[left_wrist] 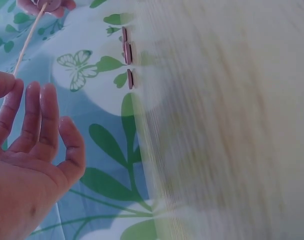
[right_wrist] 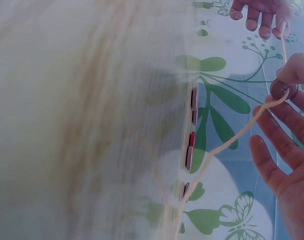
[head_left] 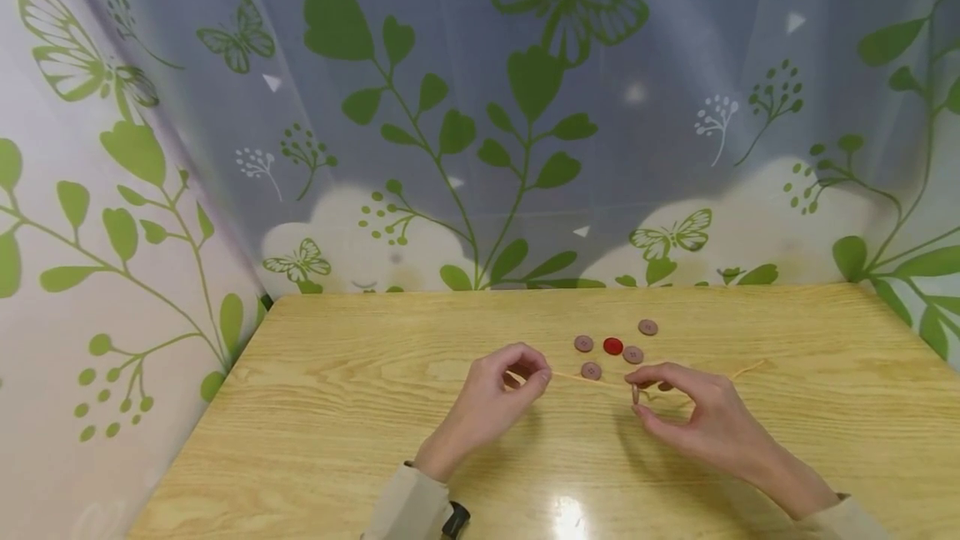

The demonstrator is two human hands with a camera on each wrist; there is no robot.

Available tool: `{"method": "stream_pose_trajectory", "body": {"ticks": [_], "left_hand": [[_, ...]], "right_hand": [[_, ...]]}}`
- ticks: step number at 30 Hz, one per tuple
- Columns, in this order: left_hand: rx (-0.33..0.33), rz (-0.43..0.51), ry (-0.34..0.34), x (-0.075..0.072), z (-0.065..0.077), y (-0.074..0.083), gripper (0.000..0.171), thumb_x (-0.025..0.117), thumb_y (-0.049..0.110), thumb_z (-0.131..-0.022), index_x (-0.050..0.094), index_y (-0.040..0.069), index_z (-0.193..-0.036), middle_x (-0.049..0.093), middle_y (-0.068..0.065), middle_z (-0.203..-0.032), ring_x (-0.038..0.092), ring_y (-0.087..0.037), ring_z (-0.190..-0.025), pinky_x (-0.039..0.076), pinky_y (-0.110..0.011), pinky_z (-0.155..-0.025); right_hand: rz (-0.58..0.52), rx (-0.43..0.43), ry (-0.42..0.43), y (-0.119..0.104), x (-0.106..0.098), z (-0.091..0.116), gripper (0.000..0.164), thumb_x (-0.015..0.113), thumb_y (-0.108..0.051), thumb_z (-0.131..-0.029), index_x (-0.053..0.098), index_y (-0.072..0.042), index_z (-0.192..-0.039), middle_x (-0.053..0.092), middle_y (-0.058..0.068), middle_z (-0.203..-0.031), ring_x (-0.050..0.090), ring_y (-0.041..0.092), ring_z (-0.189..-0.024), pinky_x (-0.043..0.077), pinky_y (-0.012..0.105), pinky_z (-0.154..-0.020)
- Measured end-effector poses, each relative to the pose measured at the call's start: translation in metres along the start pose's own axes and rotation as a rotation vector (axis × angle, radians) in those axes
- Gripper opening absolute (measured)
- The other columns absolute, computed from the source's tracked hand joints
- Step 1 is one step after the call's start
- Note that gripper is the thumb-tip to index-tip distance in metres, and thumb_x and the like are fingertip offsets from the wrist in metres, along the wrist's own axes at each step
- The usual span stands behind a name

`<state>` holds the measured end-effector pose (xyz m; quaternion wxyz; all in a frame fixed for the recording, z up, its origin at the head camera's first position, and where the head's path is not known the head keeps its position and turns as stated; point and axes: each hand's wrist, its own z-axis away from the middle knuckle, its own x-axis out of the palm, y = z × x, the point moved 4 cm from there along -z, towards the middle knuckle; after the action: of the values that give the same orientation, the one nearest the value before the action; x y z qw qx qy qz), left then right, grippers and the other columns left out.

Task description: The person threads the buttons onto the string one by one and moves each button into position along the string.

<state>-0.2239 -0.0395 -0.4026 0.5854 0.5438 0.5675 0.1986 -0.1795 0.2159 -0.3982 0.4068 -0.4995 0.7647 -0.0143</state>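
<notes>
My left hand (head_left: 501,386) pinches one end of a yellowish string (head_left: 585,377) between thumb and forefinger, its other fingers loosely bent. The string runs taut to a brown button (head_left: 635,394), which my right hand (head_left: 708,413) grips at the edges between thumb and forefinger. In the right wrist view the string passes through the button (right_wrist: 283,89), and its loose tail (right_wrist: 227,142) slants down to the table. The left wrist view shows the same button (left_wrist: 49,5) at the top, with the string leading to the left fingertips.
Beyond the hands lie several loose buttons: a red button (head_left: 612,346), with brown ones such as the far button (head_left: 648,327) and the near button (head_left: 591,371) around it. The wooden table (head_left: 360,407) meets a leaf-printed curtain (head_left: 450,107) at its back edge.
</notes>
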Motion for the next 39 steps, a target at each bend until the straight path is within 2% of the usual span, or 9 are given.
{"method": "stream_pose_trajectory", "body": {"ticks": [6, 10, 13, 16, 21, 32, 39], "left_hand": [[0.006, -0.012, 0.004, -0.003, 0.001, -0.002, 0.008, 0.064, 0.022, -0.1, 0.071, 0.018, -0.102, 0.071, 0.007, -0.096, 0.063, -0.008, -0.092, 0.052, -0.028, -0.082], [0.002, -0.023, 0.013, -0.005, 0.002, -0.003, 0.008, 0.064, 0.023, -0.1, 0.07, 0.019, -0.102, 0.07, 0.009, -0.097, 0.063, -0.008, -0.093, 0.052, -0.029, -0.083], [-0.002, -0.025, 0.017, -0.007, 0.002, -0.003, 0.006, 0.064, 0.023, -0.1, 0.07, 0.022, -0.101, 0.07, 0.009, -0.097, 0.063, -0.008, -0.093, 0.052, -0.029, -0.083], [-0.006, -0.026, 0.018, -0.007, 0.001, -0.003, 0.005, 0.064, 0.022, -0.1, 0.07, 0.022, -0.1, 0.07, 0.009, -0.096, 0.064, -0.008, -0.093, 0.052, -0.028, -0.083], [-0.011, -0.027, 0.018, -0.009, 0.002, -0.003, 0.005, 0.065, 0.021, -0.099, 0.07, 0.022, -0.1, 0.07, 0.01, -0.095, 0.063, -0.008, -0.092, 0.051, -0.026, -0.081], [-0.018, -0.027, 0.015, -0.013, 0.003, -0.003, 0.005, 0.065, 0.021, -0.1, 0.07, 0.021, -0.101, 0.07, 0.009, -0.097, 0.064, -0.011, -0.093, 0.051, -0.028, -0.082], [-0.021, -0.035, 0.038, -0.018, 0.006, -0.004, 0.005, 0.066, 0.019, -0.099, 0.07, 0.021, -0.099, 0.07, 0.008, -0.096, 0.064, -0.011, -0.093, 0.053, -0.03, -0.082]], "right_hand": [[0.025, 0.002, 0.01, 0.0, -0.001, 0.002, 0.057, 0.083, 0.012, -0.064, 0.072, -0.021, -0.11, 0.077, -0.008, -0.101, 0.072, 0.004, -0.085, 0.055, 0.011, -0.079], [0.016, 0.003, 0.011, 0.0, -0.003, 0.002, 0.056, 0.083, 0.011, -0.067, 0.072, -0.022, -0.11, 0.077, -0.008, -0.101, 0.072, 0.003, -0.086, 0.055, 0.011, -0.079], [0.009, -0.004, 0.01, 0.001, -0.005, 0.004, 0.047, 0.082, 0.005, -0.074, 0.071, -0.021, -0.111, 0.077, -0.007, -0.101, 0.072, 0.006, -0.085, 0.054, 0.011, -0.079], [0.003, -0.009, 0.013, 0.001, -0.005, 0.004, 0.046, 0.083, 0.004, -0.074, 0.072, -0.021, -0.112, 0.078, -0.004, -0.099, 0.072, 0.008, -0.084, 0.054, 0.01, -0.079], [0.023, -0.002, 0.017, 0.001, -0.005, 0.005, 0.055, 0.085, 0.011, -0.067, 0.071, -0.02, -0.11, 0.078, -0.003, -0.096, 0.071, 0.005, -0.083, 0.054, 0.01, -0.078], [0.048, 0.0, 0.018, 0.001, -0.007, 0.005, 0.054, 0.084, 0.012, -0.065, 0.072, -0.018, -0.109, 0.078, -0.004, -0.095, 0.07, 0.005, -0.081, 0.054, 0.01, -0.078], [0.051, -0.002, 0.017, 0.001, -0.006, 0.005, 0.053, 0.084, 0.012, -0.065, 0.072, -0.017, -0.108, 0.078, -0.004, -0.094, 0.069, 0.005, -0.079, 0.054, 0.011, -0.075]]}}
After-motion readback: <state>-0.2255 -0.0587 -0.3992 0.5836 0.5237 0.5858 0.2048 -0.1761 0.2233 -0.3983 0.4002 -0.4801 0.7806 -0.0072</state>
